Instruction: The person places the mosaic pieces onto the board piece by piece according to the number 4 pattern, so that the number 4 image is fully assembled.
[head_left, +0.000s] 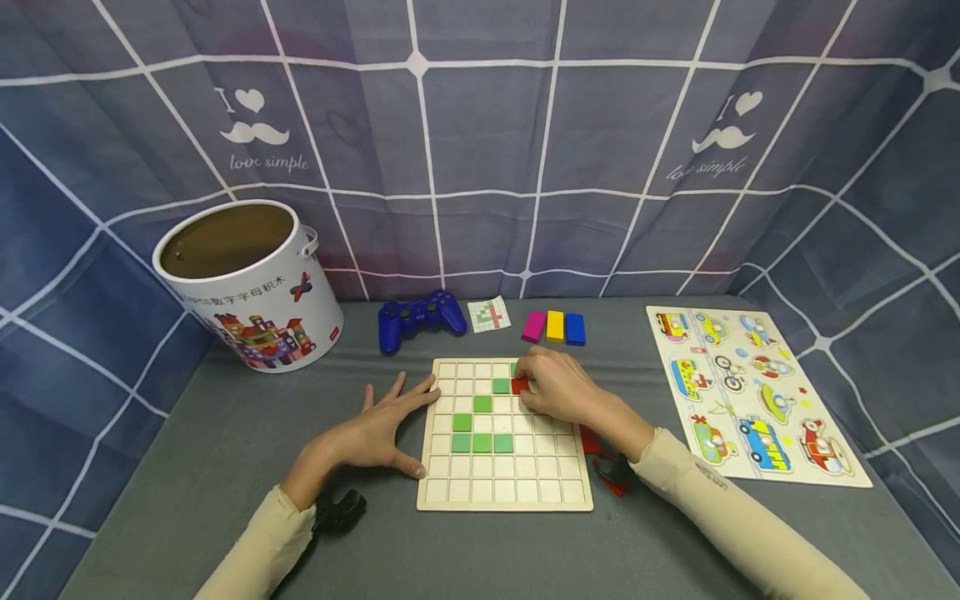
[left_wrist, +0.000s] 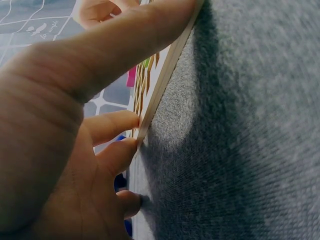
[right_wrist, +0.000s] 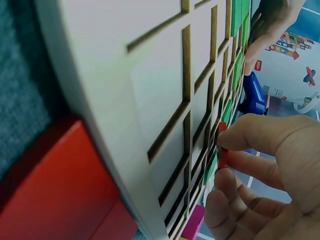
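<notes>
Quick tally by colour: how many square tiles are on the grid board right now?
Green tiles: 6 showing, one part-hidden by the right hand
Red tile: 1, pinched by that hand
Total on the grid board: 7 visible

Even soft light; wrist views blurred, edges perhaps warped

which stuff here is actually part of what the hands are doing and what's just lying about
In use:
- wooden grid board, steadied by the left hand
- red tile, pinched by the right hand
- green tiles set in the board

Lying about:
- blue game controller
- white bucket
- vehicle puzzle
- pink, yellow, blue blocks
</notes>
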